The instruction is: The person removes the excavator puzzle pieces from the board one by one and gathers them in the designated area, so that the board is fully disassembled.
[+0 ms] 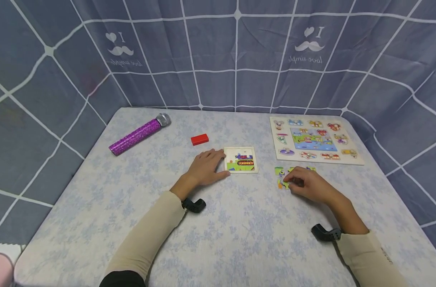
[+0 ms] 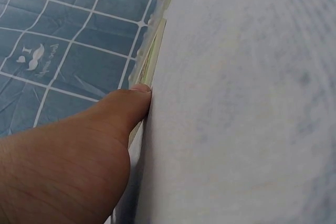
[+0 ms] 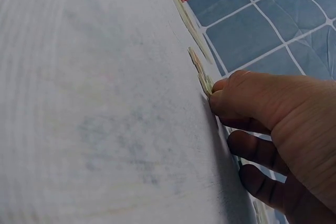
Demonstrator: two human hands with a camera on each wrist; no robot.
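Observation:
A small square puzzle board (image 1: 241, 167) with a light frame lies mid-table, partly filled with a colourful vehicle picture. My left hand (image 1: 206, 168) rests at its left side, fingers fairly straight, with the thumb touching the lower left corner. In the left wrist view the thumb (image 2: 134, 100) lies against the board's edge (image 2: 156, 51). To the right, my right hand (image 1: 308, 184) pinches a puzzle piece (image 1: 281, 184) between thumb and index finger, low over the table. The right wrist view shows the piece (image 3: 199, 72) at those fingertips. Other loose pieces (image 1: 279, 170) are partly hidden by this hand.
A larger peg puzzle board (image 1: 282, 157) lies at the back right. Behind the small board is a red block (image 1: 200, 139). A purple glitter microphone (image 1: 137, 137) lies at the back left. Blue checked cloth (image 1: 218, 52) encloses the table's back and sides.

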